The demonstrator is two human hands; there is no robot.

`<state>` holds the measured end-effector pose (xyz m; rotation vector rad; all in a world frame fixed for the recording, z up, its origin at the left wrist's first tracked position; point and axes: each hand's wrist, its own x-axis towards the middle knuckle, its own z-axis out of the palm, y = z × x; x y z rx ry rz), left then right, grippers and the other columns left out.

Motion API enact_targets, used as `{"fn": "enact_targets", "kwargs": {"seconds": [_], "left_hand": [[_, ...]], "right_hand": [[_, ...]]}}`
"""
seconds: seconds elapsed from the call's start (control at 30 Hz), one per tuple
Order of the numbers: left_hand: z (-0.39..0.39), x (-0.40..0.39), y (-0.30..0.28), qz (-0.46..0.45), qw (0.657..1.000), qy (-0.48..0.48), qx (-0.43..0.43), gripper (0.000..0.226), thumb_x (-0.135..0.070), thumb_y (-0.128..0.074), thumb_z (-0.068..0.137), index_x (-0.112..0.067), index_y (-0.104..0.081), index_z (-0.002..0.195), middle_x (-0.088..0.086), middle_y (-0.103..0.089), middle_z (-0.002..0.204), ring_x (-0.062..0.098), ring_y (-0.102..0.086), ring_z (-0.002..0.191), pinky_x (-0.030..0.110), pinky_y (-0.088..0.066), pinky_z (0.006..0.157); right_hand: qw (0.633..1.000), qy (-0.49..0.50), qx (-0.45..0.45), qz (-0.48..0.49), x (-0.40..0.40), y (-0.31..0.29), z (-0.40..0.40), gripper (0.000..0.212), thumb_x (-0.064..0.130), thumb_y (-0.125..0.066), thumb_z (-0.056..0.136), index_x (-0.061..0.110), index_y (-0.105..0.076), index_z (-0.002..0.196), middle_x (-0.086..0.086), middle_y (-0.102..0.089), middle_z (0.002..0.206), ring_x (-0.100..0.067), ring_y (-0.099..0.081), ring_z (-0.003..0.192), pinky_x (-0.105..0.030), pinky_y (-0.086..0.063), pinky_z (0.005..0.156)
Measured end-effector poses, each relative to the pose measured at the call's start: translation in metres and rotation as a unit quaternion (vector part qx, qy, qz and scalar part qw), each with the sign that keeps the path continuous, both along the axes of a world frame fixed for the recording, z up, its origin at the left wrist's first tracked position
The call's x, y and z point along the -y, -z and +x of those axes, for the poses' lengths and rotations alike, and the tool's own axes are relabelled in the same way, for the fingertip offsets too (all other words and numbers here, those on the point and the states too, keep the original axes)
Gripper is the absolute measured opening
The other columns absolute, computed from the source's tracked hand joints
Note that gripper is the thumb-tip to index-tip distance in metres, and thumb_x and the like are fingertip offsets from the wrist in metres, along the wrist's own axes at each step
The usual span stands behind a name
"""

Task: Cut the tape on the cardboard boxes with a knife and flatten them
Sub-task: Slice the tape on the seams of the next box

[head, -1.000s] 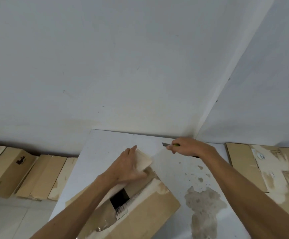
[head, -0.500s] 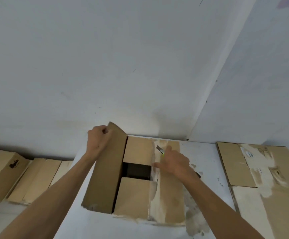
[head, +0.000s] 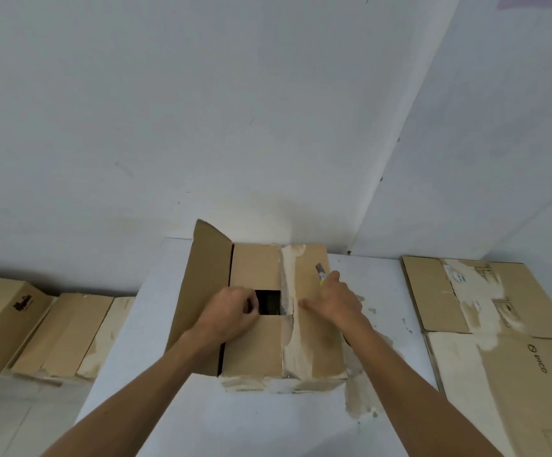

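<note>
The cardboard box (head: 284, 311) sits on the white tabletop (head: 235, 420), near the back edge and close to the wall (head: 235, 110). Its left outer flap (head: 205, 291) stands raised and tilted outward; the right outer flap (head: 314, 311) lies flat, with torn pale strips along its inner edge. Two inner flaps lie folded down, leaving a dark square gap (head: 269, 302) between them; nothing can be made out inside.

The left hand (head: 231, 313) has its fingers curled at the edge of that gap, on the near inner flap; whether this grip actually clamps the flap cannot be told. The right hand (head: 335, 300) rests on the right flap, its grip closed round a knife (head: 320, 272) whose grey blade points away from the person, above the flap.

To the right, flattened cardboard sheets (head: 485, 324) lie flush against the tabletop's right edge, reaching the right wall. To the left, lower down, a row of boxes (head: 37, 328) lies along the foot of the wall.

Pale stains mark the tabletop just right of the box. Bare tabletop stretches in front of the box toward the person, with a narrower strip on each side.
</note>
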<state>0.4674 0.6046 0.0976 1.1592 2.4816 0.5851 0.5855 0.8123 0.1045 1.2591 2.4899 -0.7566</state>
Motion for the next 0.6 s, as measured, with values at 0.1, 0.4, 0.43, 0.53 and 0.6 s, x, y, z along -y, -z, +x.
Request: {"fn": "enact_targets", "kwargs": {"seconds": [0.1,0.4,0.43,0.53,0.6], "left_hand": [[0.025,-0.013,0.004,-0.004,0.986,-0.017,0.163,0.024,-0.04,-0.067,0.096,-0.022,-0.075,0.084,-0.013,-0.068,0.079,0.001,-0.063,0.072,0.021,-0.05,0.063],[0.046,-0.041,0.019,0.018,0.905,-0.126,0.406,0.02,-0.02,-0.079,0.091,-0.001,-0.075,0.086,0.01,-0.071,0.073,0.011,-0.064,0.062,0.022,-0.055,0.064],[0.047,-0.045,0.02,0.033,0.897,-0.147,0.416,0.022,-0.019,-0.078,0.092,0.003,-0.075,0.091,0.01,-0.07,0.073,0.011,-0.063,0.06,0.021,-0.054,0.062],[0.049,-0.059,0.023,0.063,0.88,-0.197,0.429,0.02,-0.018,-0.077,0.093,0.002,-0.077,0.093,0.009,-0.067,0.074,0.008,-0.061,0.058,0.019,-0.053,0.059],[0.048,-0.07,0.023,0.074,0.871,-0.213,0.437,0.017,-0.018,-0.077,0.093,-0.001,-0.078,0.092,0.01,-0.068,0.077,0.009,-0.062,0.061,0.021,-0.057,0.064]], "right_hand": [[1.0,-0.021,-0.023,0.001,-0.001,-0.003,-0.004,0.066,0.049,-0.075,0.089,0.014,-0.036,0.129,-0.008,-0.062,0.123,-0.026,-0.061,0.096,-0.036,-0.046,0.07],[0.99,-0.092,-0.079,0.072,0.017,-0.022,0.024,0.055,0.063,-0.03,0.105,0.013,-0.045,0.12,-0.008,-0.065,0.11,-0.027,-0.065,0.091,-0.041,-0.056,0.075],[0.99,-0.106,-0.062,0.072,0.018,-0.026,0.033,0.057,0.062,-0.026,0.106,0.012,-0.048,0.12,-0.009,-0.065,0.111,-0.028,-0.065,0.093,-0.041,-0.055,0.076],[0.988,-0.15,0.014,0.025,0.021,-0.025,0.064,0.065,0.065,-0.022,0.105,0.013,-0.055,0.124,-0.011,-0.065,0.118,-0.031,-0.064,0.103,-0.043,-0.052,0.088],[0.984,-0.168,0.053,-0.015,0.024,-0.021,0.081,0.067,0.067,-0.025,0.104,0.014,-0.056,0.128,-0.011,-0.064,0.123,-0.03,-0.062,0.108,-0.044,-0.051,0.093]]}}
